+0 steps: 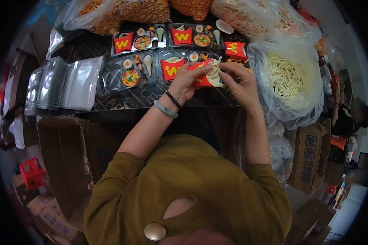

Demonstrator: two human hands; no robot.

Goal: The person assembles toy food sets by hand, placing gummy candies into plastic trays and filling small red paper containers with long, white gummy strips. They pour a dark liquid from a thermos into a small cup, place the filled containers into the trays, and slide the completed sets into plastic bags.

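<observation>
My left hand [185,83] is closed round a small red fry box [201,65] with a yellow mark. Pale toy fries [213,74] stick out of its open end. My right hand [238,79] pinches at these fries with thumb and fingers. Below and beyond the hands lie clear plastic trays [117,77] with toy food: red fry boxes [181,36], round pizzas [130,78], fried eggs [199,29] and pale cone-shaped pieces [147,64]. Another red box [235,50] lies to the right, with no fries visible in it.
An open plastic bag [286,77] of pale fries stands at the right. Bags of small toy pieces [147,10] line the back. Stacked clear trays [49,83] and plastic sleeves [82,83] lie left. Cardboard boxes [308,159] and a red stool [32,173] stand below.
</observation>
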